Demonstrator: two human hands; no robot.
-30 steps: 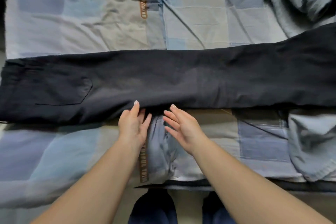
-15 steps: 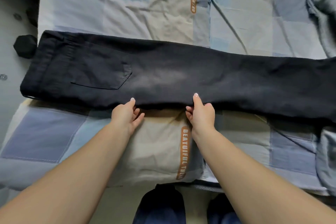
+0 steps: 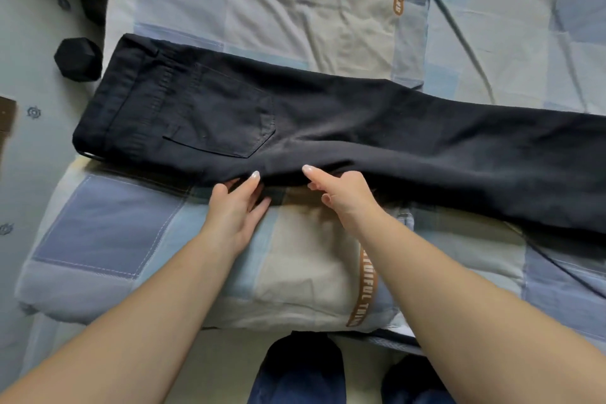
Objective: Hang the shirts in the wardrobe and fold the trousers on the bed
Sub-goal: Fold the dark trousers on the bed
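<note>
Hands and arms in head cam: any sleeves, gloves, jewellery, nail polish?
Both forearms are bare up to the frame edge, with no sleeves in view. No gloves, rings, watch or bracelets show on the left hand or right hand. The nails on the fingers are longish, with a pale, light finish. No markings are visible on either arm.
</note>
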